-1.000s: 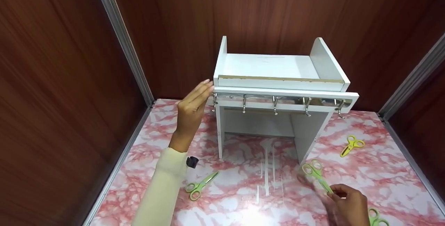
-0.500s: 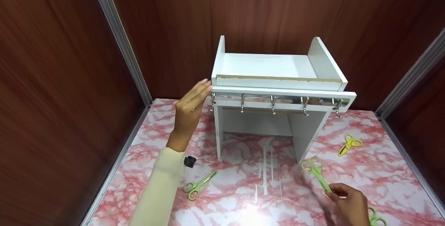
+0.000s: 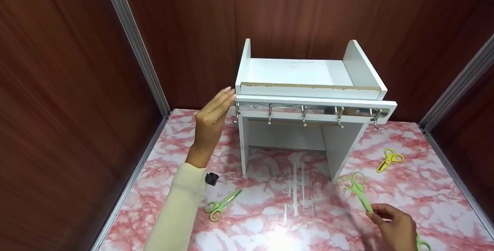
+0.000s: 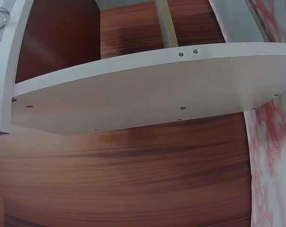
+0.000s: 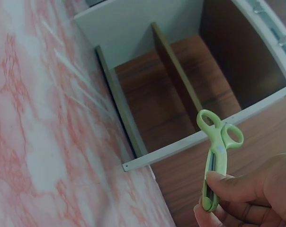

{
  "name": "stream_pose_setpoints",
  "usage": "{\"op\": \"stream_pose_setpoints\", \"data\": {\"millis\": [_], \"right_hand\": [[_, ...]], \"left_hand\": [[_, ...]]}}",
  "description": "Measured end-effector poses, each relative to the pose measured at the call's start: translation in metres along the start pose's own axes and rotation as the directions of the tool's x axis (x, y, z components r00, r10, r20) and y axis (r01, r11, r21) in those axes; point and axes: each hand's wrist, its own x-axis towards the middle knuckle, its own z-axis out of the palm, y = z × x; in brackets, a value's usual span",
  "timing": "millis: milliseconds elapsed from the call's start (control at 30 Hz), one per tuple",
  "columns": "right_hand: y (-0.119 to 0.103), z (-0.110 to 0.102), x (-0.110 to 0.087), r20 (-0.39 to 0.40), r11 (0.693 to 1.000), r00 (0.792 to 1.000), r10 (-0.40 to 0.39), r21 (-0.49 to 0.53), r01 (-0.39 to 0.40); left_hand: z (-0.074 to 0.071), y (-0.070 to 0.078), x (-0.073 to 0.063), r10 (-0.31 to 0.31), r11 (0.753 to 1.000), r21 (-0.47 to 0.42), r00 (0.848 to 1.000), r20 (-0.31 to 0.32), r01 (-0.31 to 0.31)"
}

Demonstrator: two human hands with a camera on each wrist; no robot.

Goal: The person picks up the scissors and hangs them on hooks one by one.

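A white shelf rack (image 3: 254, 135) stands upright, its front rail carrying a row of metal hooks (image 3: 304, 116). My left hand (image 3: 210, 121) rests its straight fingers against the left end of the rail. To the rack's lower right, my right hand (image 3: 395, 224) pinches green scissors (image 3: 359, 191) by the blade end, between thumb and fingers. Their two handle loops point up and away from the hand. In the right wrist view the thumb presses on the scissors' (image 5: 219, 151) blade part, and the loops overlap the rack's side edge (image 5: 176, 147).
Another pair of green scissors (image 3: 222, 206) lies left of centre on the marbled tabletop (image 3: 262, 220). Yellow scissors (image 3: 389, 161) lie right of the rack. More green loops (image 3: 423, 245) show partly behind my right hand. Brown wood-look panels (image 3: 293, 11) enclose the table.
My right hand has moved a little to the right with the green scissors, whose loops have swung right as well. The left hand keeps its place at the rail's end.
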Motion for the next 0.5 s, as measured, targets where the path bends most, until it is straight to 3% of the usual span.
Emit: {"op": "stream_pose_setpoints", "data": {"millis": [500], "right_hand": [[-0.024, -0.013, -0.013, -0.069, 0.996, 0.997, 0.015, 0.087, -0.009]], "left_hand": [[0.0, 0.0, 0.0, 0.002, 1.0, -0.001, 1.0, -0.005, -0.002]]}}
